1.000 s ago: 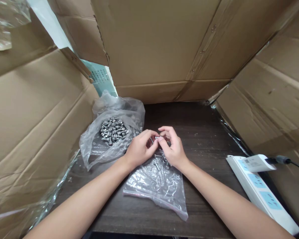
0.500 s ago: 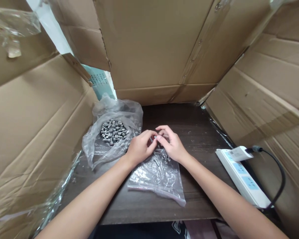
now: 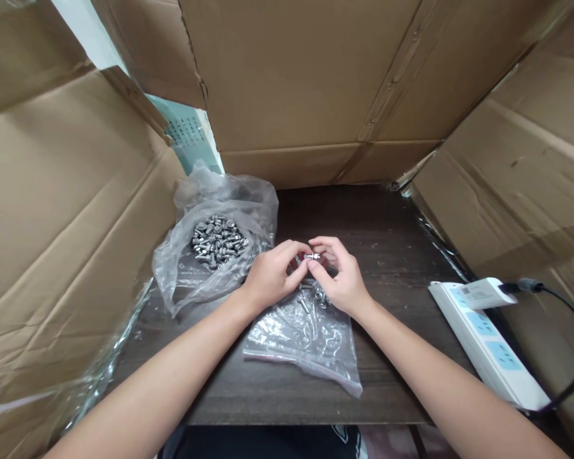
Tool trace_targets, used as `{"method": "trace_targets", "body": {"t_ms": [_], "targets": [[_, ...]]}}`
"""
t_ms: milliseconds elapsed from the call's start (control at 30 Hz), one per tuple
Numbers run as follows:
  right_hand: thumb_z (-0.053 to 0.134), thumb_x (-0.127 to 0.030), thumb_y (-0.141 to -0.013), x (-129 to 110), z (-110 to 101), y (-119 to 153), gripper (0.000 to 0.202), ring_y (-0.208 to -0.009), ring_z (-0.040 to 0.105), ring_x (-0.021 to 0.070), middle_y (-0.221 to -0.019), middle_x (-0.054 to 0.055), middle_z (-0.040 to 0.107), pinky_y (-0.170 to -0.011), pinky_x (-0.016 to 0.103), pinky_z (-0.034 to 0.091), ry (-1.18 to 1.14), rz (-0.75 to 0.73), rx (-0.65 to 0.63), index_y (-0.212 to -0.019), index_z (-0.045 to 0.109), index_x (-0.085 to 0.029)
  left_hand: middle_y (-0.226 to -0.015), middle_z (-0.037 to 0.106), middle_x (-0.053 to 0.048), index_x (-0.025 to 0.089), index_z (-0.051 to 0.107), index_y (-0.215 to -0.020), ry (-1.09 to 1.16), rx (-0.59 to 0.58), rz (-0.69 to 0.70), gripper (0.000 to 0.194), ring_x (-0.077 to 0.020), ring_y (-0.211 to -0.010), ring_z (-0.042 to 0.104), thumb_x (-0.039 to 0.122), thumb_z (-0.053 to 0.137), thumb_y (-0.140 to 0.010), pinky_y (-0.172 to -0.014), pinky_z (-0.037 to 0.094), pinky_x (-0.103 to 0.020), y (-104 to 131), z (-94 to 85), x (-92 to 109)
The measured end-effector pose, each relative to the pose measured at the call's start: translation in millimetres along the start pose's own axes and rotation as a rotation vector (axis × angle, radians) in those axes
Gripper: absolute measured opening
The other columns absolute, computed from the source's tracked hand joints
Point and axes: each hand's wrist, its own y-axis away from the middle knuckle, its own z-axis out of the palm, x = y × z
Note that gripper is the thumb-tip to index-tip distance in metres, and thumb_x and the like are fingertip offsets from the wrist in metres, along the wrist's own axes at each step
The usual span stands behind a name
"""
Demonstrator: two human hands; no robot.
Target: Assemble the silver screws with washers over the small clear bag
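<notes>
A small silver bolt [image 3: 312,256] is held level between my two hands, above the zip bag. My left hand [image 3: 275,271] pinches one end of it between thumb and fingertips. At the other end, the thumb and fingers of my right hand [image 3: 342,275] close around the bolt, where a wider part like a nut or head shows. Beneath the hands lies a clear zip bag [image 3: 301,341] with several loose bolts [image 3: 305,306] and small round metal pieces [image 3: 321,298] on or in it; which, I cannot tell.
To the left, an open plastic bag [image 3: 172,271] holds a heap of bolts [image 3: 219,242]. A white power strip [image 3: 488,344] with a plugged-in adapter [image 3: 483,293] and black cable stands at the right. Cardboard walls [image 3: 306,83] enclose the dark table [image 3: 392,236] at the back and sides.
The bolt shows more now between my fingertips, with its wider end visible. Both hands have shifted slightly right in view, still close together; the camera view has also shifted a little.
</notes>
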Motion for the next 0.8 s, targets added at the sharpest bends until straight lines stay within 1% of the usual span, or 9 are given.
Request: {"method": "trace_targets", "body": {"t_ms": [67, 100, 133, 233, 267, 400, 467, 667, 800], "targets": [[0.056, -0.031, -0.101, -1.0, -1.7, 1.0, 0.021, -0.063, 0.06, 0.0137, -0.079, 0.0, 0.064, -0.061, 0.028, 0.049, 0.002, 0.01, -0.024, -0.12, 0.059, -0.021, -0.093, 0.069, -0.003, 0.018, 0.067, -0.108, 0.014, -0.012, 0.006, 0.012, -0.013, -0.07, 0.064, 0.022, 0.059, -0.1, -0.065, 0.051, -0.024, -0.1, 0.4, 0.5], [0.054, -0.031, -0.102, -1.5, -2.4, 1.3, 0.021, -0.061, 0.058, 0.0133, -0.077, -0.001, 0.063, -0.061, 0.028, 0.049, 0.0, 0.009, -0.029, -0.119, 0.059, -0.02, -0.093, 0.069, -0.003, 0.018, 0.067, -0.108, 0.021, -0.014, 0.007, 0.011, -0.0124, -0.069, 0.064, 0.022, 0.059, -0.101, -0.065, 0.051, -0.024, -0.1, 0.6, 0.9], [0.054, -0.031, -0.102, -2.0, -2.9, 1.5, 0.021, -0.062, 0.059, 0.0132, -0.079, 0.0, 0.064, -0.061, 0.028, 0.049, -0.002, 0.001, -0.025, -0.119, 0.059, -0.02, -0.092, 0.069, -0.003, 0.018, 0.067, -0.108, 0.023, -0.014, 0.008, 0.011, -0.0121, -0.068, 0.064, 0.022, 0.06, -0.101, -0.064, 0.051, -0.024, -0.2, 0.7, 1.2], [0.061, -0.026, -0.094, -2.9, -3.2, 1.3, 0.027, -0.072, 0.064, 0.0143, -0.1, 0.005, 0.066, -0.063, 0.028, 0.052, 0.01, -0.04, 0.021, -0.121, 0.059, -0.02, -0.092, 0.069, -0.003, 0.018, 0.066, -0.109, 0.017, -0.011, 0.017, 0.011, -0.0125, -0.07, 0.065, 0.02, 0.061, -0.1, -0.065, 0.051, -0.024, -0.5, 0.7, 1.4], [0.062, -0.025, -0.093, -3.1, -3.1, 1.1, 0.029, -0.074, 0.064, 0.0146, -0.104, 0.006, 0.066, -0.063, 0.028, 0.052, 0.018, -0.045, 0.029, -0.121, 0.059, -0.02, -0.092, 0.069, -0.003, 0.018, 0.066, -0.109, 0.015, -0.01, 0.021, 0.011, -0.0126, -0.071, 0.065, 0.02, 0.061, -0.1, -0.065, 0.052, -0.024, -0.6, 0.7, 1.3], [0.057, -0.028, -0.098, -3.9, -3.1, 0.6, 0.02, -0.069, 0.064, 0.0147, -0.085, 0.002, 0.065, -0.062, 0.027, 0.05, 0.002, 0.006, -0.002, -0.117, 0.059, -0.02, -0.091, 0.069, -0.003, 0.017, 0.066, -0.109, 0.015, -0.009, 0.032, 0.01, -0.0122, -0.071, 0.065, 0.02, 0.06, -0.101, -0.065, 0.052, -0.023, -0.8, 0.9, 0.4], [0.056, -0.029, -0.099, -4.8, -3.3, 0.4, 0.02, -0.067, 0.063, 0.0146, -0.079, 0.0, 0.063, -0.061, 0.027, 0.049, -0.02, 0.022, -0.021, -0.116, 0.059, -0.02, -0.092, 0.069, -0.003, 0.017, 0.066, -0.109, 0.013, -0.007, 0.036, 0.01, -0.0121, -0.07, 0.065, 0.02, 0.06, -0.101, -0.065, 0.052, -0.023, -0.9, 1.1, 0.1], [0.06, -0.029, -0.096, -8.1, -3.2, 0.5, 0.018, -0.068, 0.065, 0.0149, -0.086, 0.002, 0.069, -0.059, 0.027, 0.049, 0.004, 0.042, -0.025, -0.112, 0.061, -0.021, -0.092, 0.071, -0.003, 0.017, 0.065, -0.108, 0.024, 0.018, 0.028, 0.012, -0.0121, -0.068, 0.065, 0.019, 0.061, -0.097, -0.063, 0.053, -0.023, -0.6, 1.1, 1.4], [0.058, -0.029, -0.097, -8.2, -3.3, 0.9, 0.017, -0.069, 0.066, 0.0161, -0.086, 0.003, 0.07, -0.06, 0.028, 0.05, 0.003, 0.059, -0.031, -0.112, 0.061, -0.021, -0.094, 0.072, -0.004, 0.018, 0.065, -0.11, 0.016, 0.018, 0.025, 0.017, -0.0127, -0.067, 0.066, 0.02, 0.064, -0.093, -0.062, 0.053, -0.025, -0.5, 0.8, 3.0]]}}
